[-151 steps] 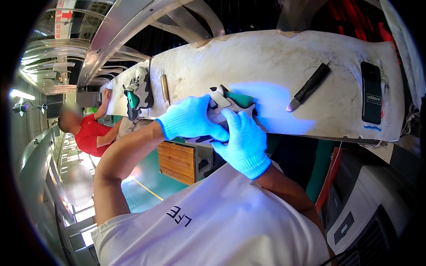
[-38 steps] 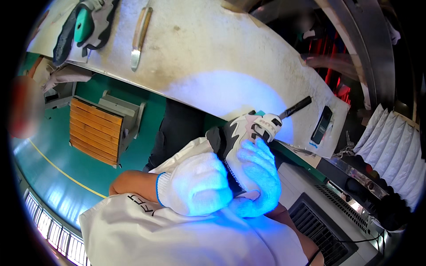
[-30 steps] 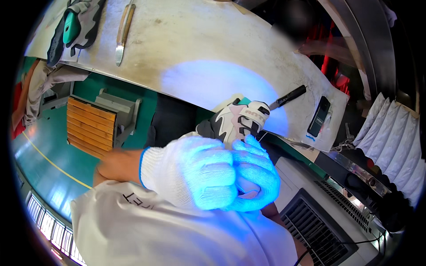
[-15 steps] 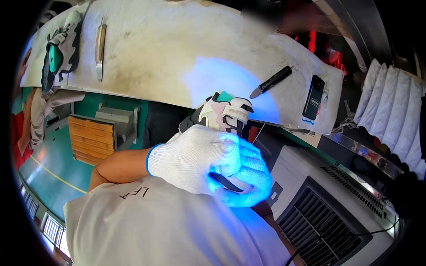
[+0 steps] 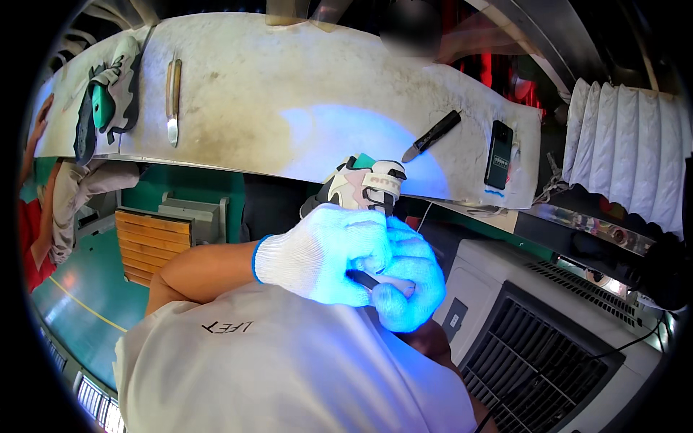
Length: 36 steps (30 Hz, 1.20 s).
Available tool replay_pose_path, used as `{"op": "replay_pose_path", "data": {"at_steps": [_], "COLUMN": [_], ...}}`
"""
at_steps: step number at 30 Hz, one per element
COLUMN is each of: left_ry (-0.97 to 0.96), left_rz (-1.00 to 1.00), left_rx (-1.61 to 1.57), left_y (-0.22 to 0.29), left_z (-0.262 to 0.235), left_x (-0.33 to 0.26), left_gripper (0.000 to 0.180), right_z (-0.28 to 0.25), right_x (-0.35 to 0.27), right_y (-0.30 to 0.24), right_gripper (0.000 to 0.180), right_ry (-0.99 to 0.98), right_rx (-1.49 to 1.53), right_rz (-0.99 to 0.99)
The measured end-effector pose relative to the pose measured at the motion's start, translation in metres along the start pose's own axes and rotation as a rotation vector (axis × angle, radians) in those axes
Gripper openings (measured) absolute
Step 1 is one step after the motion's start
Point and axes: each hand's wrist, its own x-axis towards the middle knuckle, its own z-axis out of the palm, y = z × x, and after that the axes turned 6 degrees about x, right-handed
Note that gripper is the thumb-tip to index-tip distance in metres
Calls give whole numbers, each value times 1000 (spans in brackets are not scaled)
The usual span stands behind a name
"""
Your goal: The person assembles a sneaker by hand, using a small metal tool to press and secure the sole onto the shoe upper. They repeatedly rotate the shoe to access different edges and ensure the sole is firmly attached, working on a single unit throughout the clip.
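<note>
Both my hands wear white knit gloves and are closed on one sneaker (image 5: 350, 189), held close to my body at the table's front edge. Its white, pink and black upper with a light strap and green lining shows above the gloves. My left hand (image 5: 332, 245) covers the middle of the shoe with fingers curled. My right hand (image 5: 410, 278) wraps round it from the right, touching the left fingers. A dark and pale end of the shoe shows between the gloves; the rest is hidden. Blue light falls on both gloves.
On the pale worktable (image 5: 238, 94) lie a dark-handled blade tool (image 5: 432, 136), a black phone (image 5: 499, 155), a wooden-handled knife (image 5: 173, 101) and another sneaker (image 5: 108, 101). A person's arm (image 5: 42, 130) is at far left. A vented machine (image 5: 534, 346) stands at my right.
The view has shifted slightly. My right fingers have curled further over the pale shoe edge between the gloves, and the blue light covers more of my left glove. Both hands keep hold of the sneaker.
</note>
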Motion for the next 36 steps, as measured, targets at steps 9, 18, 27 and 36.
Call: {"op": "replay_pose_path", "data": {"at_steps": [9, 18, 27, 36], "left_ry": [141, 212, 211, 35], "left_rz": [155, -394, 134, -153], "left_rx": [-46, 193, 50, -235], "left_y": [-14, -44, -37, -44], "left_z": [-28, -14, -34, -26], "left_x": [9, -59, -5, 45], "left_gripper": [52, 65, 27, 53], "right_z": [25, 14, 12, -24], "right_x": [43, 66, 72, 43], "right_y": [-28, -29, -17, -1], "right_gripper": [56, 67, 67, 66], "right_ry": [39, -203, -294, -144], "right_rx": [-28, -321, -332, -123], "right_rz": [218, 231, 198, 152]}}
